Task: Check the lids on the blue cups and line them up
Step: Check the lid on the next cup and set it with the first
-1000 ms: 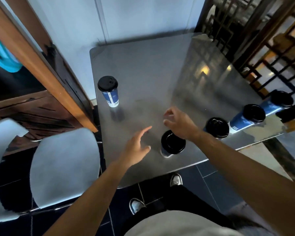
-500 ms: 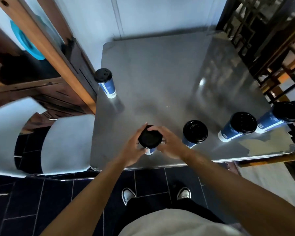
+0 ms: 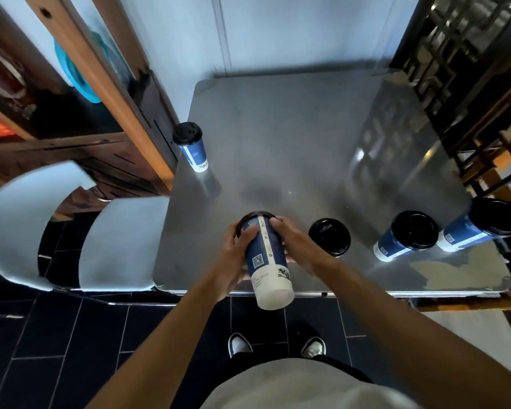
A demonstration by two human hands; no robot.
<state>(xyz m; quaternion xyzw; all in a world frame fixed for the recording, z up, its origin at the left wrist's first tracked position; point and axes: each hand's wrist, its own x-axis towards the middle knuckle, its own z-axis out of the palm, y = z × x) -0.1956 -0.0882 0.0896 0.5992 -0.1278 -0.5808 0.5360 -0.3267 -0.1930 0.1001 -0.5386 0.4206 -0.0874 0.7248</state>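
Observation:
I hold one blue cup (image 3: pixel 267 258) with a black lid tipped over above the table's near edge, lid end away from me and white base toward me. My left hand (image 3: pixel 236 255) grips its left side near the lid, and my right hand (image 3: pixel 295 246) grips its right side. Three more lidded blue cups stand in a row along the near edge to the right: the nearest cup (image 3: pixel 329 237), the middle cup (image 3: pixel 407 235) and the far right cup (image 3: pixel 481 224). A lone lidded blue cup (image 3: pixel 192 147) stands at the table's left edge.
The grey metal table (image 3: pixel 292 137) meets a white wall at the back. Two white chair backs (image 3: pixel 71 228) stand left of it, beside a wooden shelf (image 3: pixel 95 93). Dark lattice screens (image 3: pixel 469 69) rise on the right. My shoes (image 3: pixel 239 345) rest on dark floor tiles.
Both hands closed around the near cup, lifted it off the table and tipped it so its base faces me. The other cups have not moved.

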